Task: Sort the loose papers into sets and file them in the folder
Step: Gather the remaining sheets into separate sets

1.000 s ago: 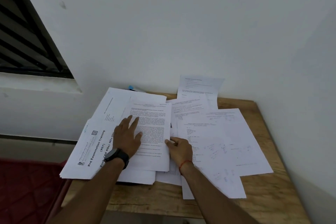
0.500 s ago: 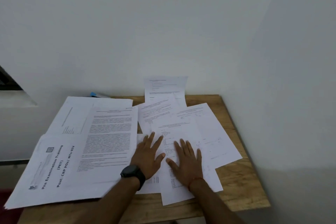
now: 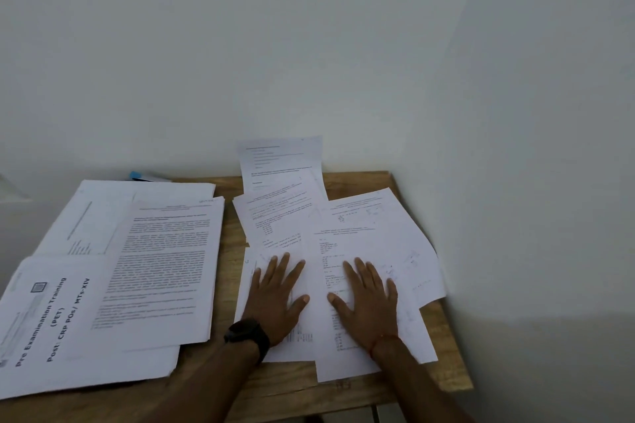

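Since half a second ago the right hand [image 3: 369, 306] has slid a little rightward. The thumbs, nearly touching then, now sit apart with white paper between them. By contrast the left hand [image 3: 275, 299] holds much the same spot, though one second ago it lay on the left stack [image 3: 165, 268]. Bare wood now shows as a strip between that stack and the loose papers [image 3: 374, 230].

Noted, large to small:
- the wall [image 3: 309, 45]: plain, pale, meeting a side wall at the right.
- the table [image 3: 292, 385]: light wood, set into that corner.
- the left stack: printed pages, roughly squared, lying over a booklet [image 3: 51, 319] headed "Pre Examination Training (PET)", which overhangs the front left edge.
- the loose papers: fanned and overlapping on the right half of the table, several skewed. One sheet [image 3: 280, 158] at the back leans up against the wall.
- both hands: palm down, flat on the loose papers near the front edge. Left fingers [image 3: 285, 261] are straight and slightly spread. Right fingers [image 3: 360, 268] are straight and close together, thumb out. Neither grips anything.
- a dark watch [image 3: 247, 335] on the left wrist.
- a red thread [image 3: 383, 342] round the right wrist.
- a blue corner [image 3: 139, 175] peeking from behind the left stack at the wall. I cannot tell what it belongs to.
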